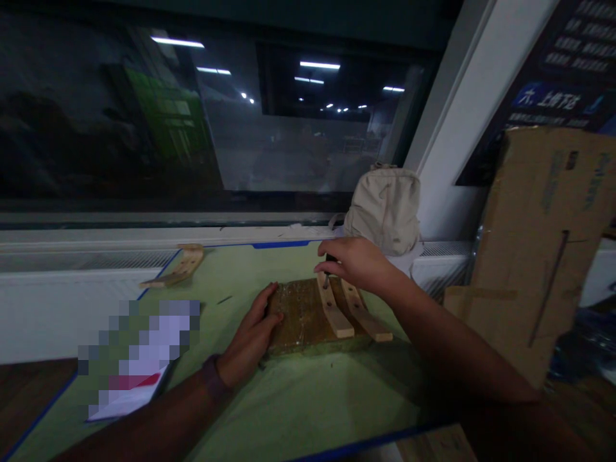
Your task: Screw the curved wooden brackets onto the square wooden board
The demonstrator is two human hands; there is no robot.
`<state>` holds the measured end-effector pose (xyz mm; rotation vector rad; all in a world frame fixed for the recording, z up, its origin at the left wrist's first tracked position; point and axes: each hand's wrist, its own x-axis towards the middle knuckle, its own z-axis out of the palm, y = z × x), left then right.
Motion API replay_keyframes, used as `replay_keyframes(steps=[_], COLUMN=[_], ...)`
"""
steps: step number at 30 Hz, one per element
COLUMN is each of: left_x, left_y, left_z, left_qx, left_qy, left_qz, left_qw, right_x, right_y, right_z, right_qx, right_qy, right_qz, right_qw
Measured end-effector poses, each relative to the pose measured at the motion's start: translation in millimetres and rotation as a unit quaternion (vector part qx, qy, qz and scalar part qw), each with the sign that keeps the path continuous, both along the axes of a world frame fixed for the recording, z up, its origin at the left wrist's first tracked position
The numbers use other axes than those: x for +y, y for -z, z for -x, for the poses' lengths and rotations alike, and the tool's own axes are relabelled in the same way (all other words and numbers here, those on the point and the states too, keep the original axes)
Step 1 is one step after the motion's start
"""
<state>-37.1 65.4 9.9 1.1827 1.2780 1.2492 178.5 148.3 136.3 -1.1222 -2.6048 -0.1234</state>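
Observation:
A brown wooden board (299, 314) with a shiny, scuffed top lies on the green tabletop. My left hand (257, 327) grips its left edge, thumb on top and fingers along the far side. Two curved wooden strips with dark holes rest on the board's right part: a near strip (335, 319) and a right strip (370, 323), whose ends reach past the front edge. Above the near strip, my right hand (359, 262) pinches the dark handle of a screwdriver (330, 259). Its tip points down at the strip's upper hole; the fingers partly hide the handle.
Another curved wooden piece (183, 266) lies at the table's far left corner. A booklet (144, 359), partly blurred out, is left of my forearm. Behind the table stands a beige backpack (385, 208) by the window. Large cardboard (529, 256) leans at the right.

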Motion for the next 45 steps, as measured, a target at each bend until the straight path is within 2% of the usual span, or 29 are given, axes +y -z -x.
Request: replay_keyframes(steps=[3, 5, 8, 10, 11, 13, 16, 18, 20, 24, 26, 28, 31, 33, 35, 39, 41, 43, 45], left_x=[0, 0, 0, 0, 0, 0, 0, 0, 0, 1, 0, 0, 0, 1, 2, 2, 2, 2, 2], left_y=[1.7, 2.9, 2.9, 1.4, 0.5, -1.2, -2.2, -1.6, -0.4, 1.2, 0.9, 0.3, 0.1, 1.3, 3.6, 9.5, 11.5, 12.0, 11.3], left_z=[0, 0, 0, 0, -1, -1, -2, -3, -2, -1, 0, 0, 0, 0, 1, 3, 4, 4, 4], left_qx=[-0.002, -0.005, -0.007, -0.007, -0.006, -0.004, -0.006, -0.008, -0.010, -0.008, -0.006, -0.002, 0.001, 0.001, 0.001, -0.002, -0.003, -0.002, 0.000], left_qy=[-0.001, -0.002, -0.004, -0.005, -0.005, -0.005, -0.005, -0.008, -0.010, -0.008, -0.006, -0.007, -0.006, -0.006, -0.005, -0.002, -0.002, -0.003, -0.006], left_qz=[0.003, 0.005, 0.010, 0.013, 0.013, 0.014, 0.016, 0.016, 0.015, 0.010, 0.010, 0.013, 0.014, 0.011, 0.007, 0.007, 0.008, 0.006, 0.005], left_qw=[1.000, 1.000, 1.000, 1.000, 1.000, 1.000, 1.000, 1.000, 1.000, 1.000, 1.000, 1.000, 1.000, 1.000, 1.000, 1.000, 1.000, 1.000, 1.000], right_x=[-5, -7, -8, -9, -9, -10, -11, -10, -9, -6, -5, -4, -5, -6, -7, -6, -5, -4, -4], right_y=[-2.3, -4.5, -7.5, -8.6, -8.7, -8.4, -7.1, -6.7, -6.9, -9.0, -10.1, -10.5, -9.0, -7.5, -6.6, -9.0, -11.0, -11.9, -11.6], right_z=[-2, -8, -14, -15, -14, -11, -6, -6, -9, -19, -22, -20, -13, -8, -7, -15, -18, -18, -15], right_qx=[-0.036, -0.001, 0.052, 0.052, 0.044, 0.009, -0.061, -0.078, -0.053, 0.027, 0.034, 0.020, -0.029, -0.049, -0.032, 0.048, 0.066, 0.066, 0.040], right_qy=[0.013, -0.040, -0.156, -0.180, -0.160, -0.072, 0.061, 0.084, 0.053, -0.112, -0.150, -0.103, 0.034, 0.076, 0.047, -0.125, -0.170, -0.146, -0.067], right_qz=[-0.011, 0.000, 0.047, 0.070, 0.065, 0.020, -0.047, -0.053, -0.035, 0.049, 0.076, 0.062, 0.007, -0.015, -0.015, 0.052, 0.095, 0.098, 0.056], right_qw=[0.999, 0.999, 0.985, 0.980, 0.984, 0.997, 0.995, 0.992, 0.997, 0.992, 0.985, 0.992, 0.999, 0.996, 0.998, 0.990, 0.979, 0.982, 0.995])
